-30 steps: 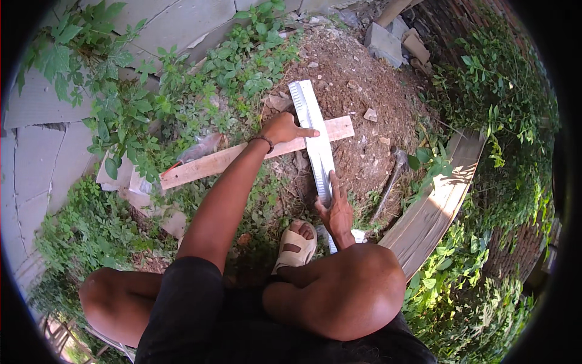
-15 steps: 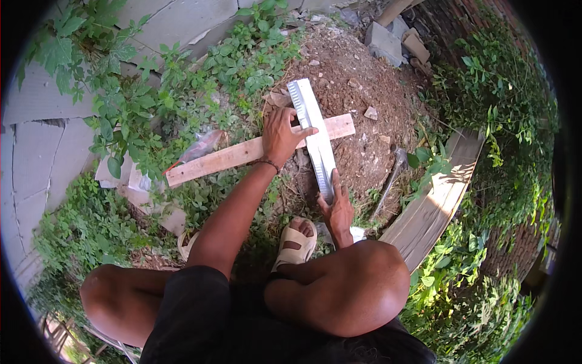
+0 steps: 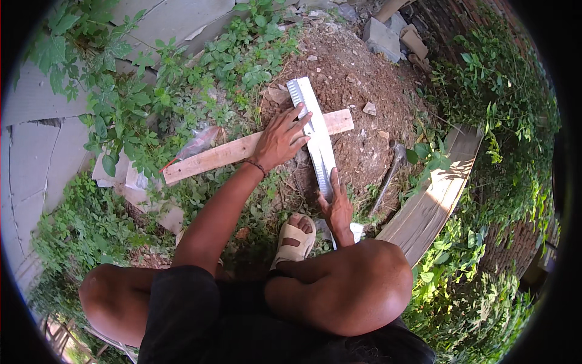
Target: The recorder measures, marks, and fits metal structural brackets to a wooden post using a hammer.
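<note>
A silvery-white metal channel, with slots along its upper left edge, lies crosswise over a flat wooden strip. My left hand rests where the two cross. Its fingers are spread, and their tips touch the channel's left side and face. At the channel's near end, my right hand grips it, with the thumb on the left edge and a finger stretched along the right edge. The right palm side is hidden.
A hammer lies on the dirt mound to the right. Beyond it runs a thick wooden plank. Broken blocks sit at the far right, by a brick wall. Grey slabs and leafy plants border the left. My sandalled foot is close by.
My left hand has loosened from its pinch on the channel's edges, shifting slightly left with fingers spread. The right hand and the channel have hardly moved.
</note>
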Available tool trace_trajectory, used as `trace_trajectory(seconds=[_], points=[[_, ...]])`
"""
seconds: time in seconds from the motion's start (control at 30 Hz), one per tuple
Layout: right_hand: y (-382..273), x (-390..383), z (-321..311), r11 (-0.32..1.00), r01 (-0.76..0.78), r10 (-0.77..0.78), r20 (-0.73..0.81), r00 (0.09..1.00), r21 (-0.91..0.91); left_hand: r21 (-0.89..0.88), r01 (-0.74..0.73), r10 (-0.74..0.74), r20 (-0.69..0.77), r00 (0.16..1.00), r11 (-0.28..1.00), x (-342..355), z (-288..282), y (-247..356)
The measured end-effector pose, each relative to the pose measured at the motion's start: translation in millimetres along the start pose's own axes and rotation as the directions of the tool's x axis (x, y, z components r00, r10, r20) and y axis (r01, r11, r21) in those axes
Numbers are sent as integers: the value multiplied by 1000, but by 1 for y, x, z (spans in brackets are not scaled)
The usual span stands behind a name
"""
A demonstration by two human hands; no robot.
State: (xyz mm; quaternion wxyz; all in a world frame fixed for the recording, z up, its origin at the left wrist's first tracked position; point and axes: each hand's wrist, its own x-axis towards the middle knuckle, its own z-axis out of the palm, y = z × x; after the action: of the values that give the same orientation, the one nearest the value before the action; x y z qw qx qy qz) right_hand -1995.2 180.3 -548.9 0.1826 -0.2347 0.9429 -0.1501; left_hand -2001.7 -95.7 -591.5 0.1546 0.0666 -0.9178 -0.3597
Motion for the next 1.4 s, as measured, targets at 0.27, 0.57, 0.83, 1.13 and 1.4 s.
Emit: trace_trajectory(seconds=[0.27, 0.57, 0.83, 1.13, 1.4], points=[[-12, 8, -6, 996, -79, 74, 99, 992, 49, 161, 18, -29, 69, 997, 987, 6, -2, 11], [1, 6, 3, 1000, -2, 2, 46, 999, 4, 165, 45, -65, 120, 991, 985, 6, -1, 11], [3, 0, 11, 1000, 25, -25, -9, 1000, 14, 158, 44, -73, 177, 982, 986, 7, -3, 14], [3, 1, 10, 999, 11, -12, 26, 1000, 43, 217, 57, -98, 182, 978, 975, 8, -4, 15], [1, 4, -9, 996, 69, -69, 9, 998, -63, 196, 103, -144, 205, 968, 975, 8, -6, 17]])
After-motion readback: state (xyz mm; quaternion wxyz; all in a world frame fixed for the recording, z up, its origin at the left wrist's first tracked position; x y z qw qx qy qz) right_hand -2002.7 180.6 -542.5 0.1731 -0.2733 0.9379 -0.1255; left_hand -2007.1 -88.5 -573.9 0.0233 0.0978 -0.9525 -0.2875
